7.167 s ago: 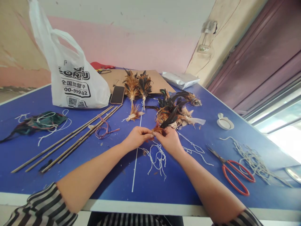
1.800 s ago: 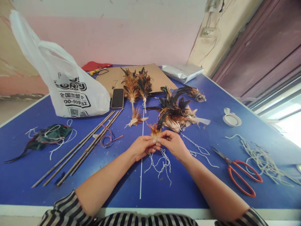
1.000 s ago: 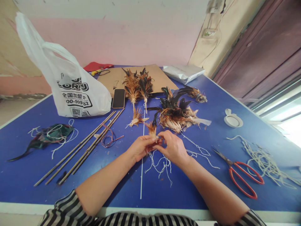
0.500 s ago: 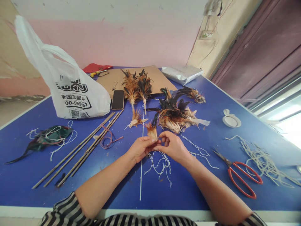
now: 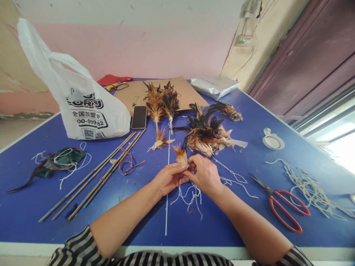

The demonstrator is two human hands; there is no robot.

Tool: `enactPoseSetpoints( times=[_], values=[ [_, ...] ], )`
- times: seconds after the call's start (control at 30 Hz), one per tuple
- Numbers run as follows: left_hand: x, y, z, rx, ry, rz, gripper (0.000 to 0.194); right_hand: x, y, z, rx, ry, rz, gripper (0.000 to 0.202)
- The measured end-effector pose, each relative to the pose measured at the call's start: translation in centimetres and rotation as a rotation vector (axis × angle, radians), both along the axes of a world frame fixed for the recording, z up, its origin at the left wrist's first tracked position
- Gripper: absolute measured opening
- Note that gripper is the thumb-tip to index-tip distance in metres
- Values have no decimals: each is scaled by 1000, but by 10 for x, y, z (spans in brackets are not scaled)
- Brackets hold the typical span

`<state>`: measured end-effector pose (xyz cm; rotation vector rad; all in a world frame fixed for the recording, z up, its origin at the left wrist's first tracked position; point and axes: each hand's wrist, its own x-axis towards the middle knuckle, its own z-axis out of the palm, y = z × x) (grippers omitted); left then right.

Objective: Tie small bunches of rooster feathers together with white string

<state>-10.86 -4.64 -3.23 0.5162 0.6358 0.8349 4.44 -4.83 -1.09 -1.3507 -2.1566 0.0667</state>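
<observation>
The left hand (image 5: 170,178) pinches the base of a small orange-and-cream feather tuft (image 5: 181,156) between thumb and fingers, and the right hand (image 5: 205,173) holds its fingers curled nearly closed at that base, above the blue counter (image 5: 133,218).

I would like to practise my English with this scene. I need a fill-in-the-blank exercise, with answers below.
The left hand holds small brown ____, with the right hand close by.
The scissors have ____ handles.
The smartphone lies beside a white plastic ____.
The sleeves have dark and light ____.

feathers; red; bag; stripes
</observation>
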Motion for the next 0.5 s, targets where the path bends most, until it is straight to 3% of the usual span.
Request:
enactPoseSetpoints(
  times=[0.33,0.4,0.5],
  values=[
    [0,0,2,34,42,-38,18,2,1,4,-74,74,-6,21],
    [-1,3,2,28,91,9,18,4,3,4,-162,142,31,28],
    [-3,6,2,52,195,74,20,9,7,8,-436,342,97,39]
  ],
)
